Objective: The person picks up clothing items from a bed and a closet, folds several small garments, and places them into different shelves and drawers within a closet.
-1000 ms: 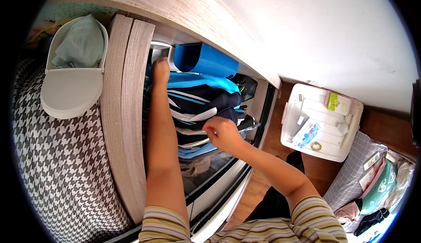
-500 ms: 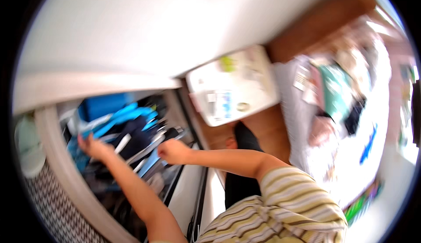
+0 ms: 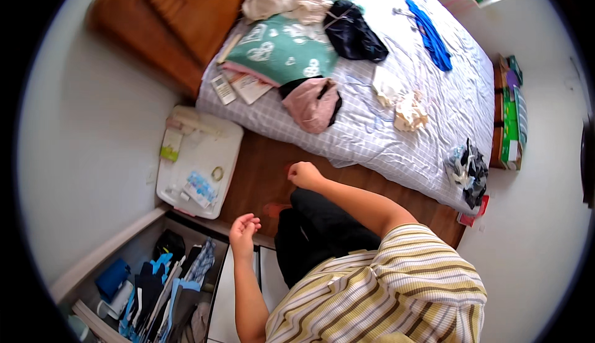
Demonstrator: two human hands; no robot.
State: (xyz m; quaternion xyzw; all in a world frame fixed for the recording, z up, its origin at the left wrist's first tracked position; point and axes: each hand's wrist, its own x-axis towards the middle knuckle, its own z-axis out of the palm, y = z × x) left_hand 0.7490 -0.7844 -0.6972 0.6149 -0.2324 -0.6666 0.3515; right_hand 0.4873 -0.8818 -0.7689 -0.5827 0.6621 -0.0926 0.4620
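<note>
My left hand [image 3: 245, 228] hovers beside the wardrobe compartment, fingers loosely curled and apart, holding nothing visible. Over the wooden floor, my right hand [image 3: 305, 174] is closed in a loose fist, and no object shows in it. Upright folded clothes [image 3: 161, 290] in blue, black, white and grey fill the open compartment [image 3: 214, 268] at lower left. Inside it, a blue box-like thing [image 3: 113, 279] stands at the wall side. Neither hand touches the clothes.
A white plastic-topped stand [image 3: 186, 171] with small packets and a tape roll is at left. Across the floor stands a bed [image 3: 365, 135] with a green patterned pillow [image 3: 285, 48], a pink garment [image 3: 312, 104], a black garment [image 3: 353, 31] and blue cloth [image 3: 429, 36]. Green boxes [image 3: 511, 126] sit at right.
Both hands have left the clothes in the compartment, and my body has turned toward the bed. The view has swung right, so the compartment now lies at lower left.
</note>
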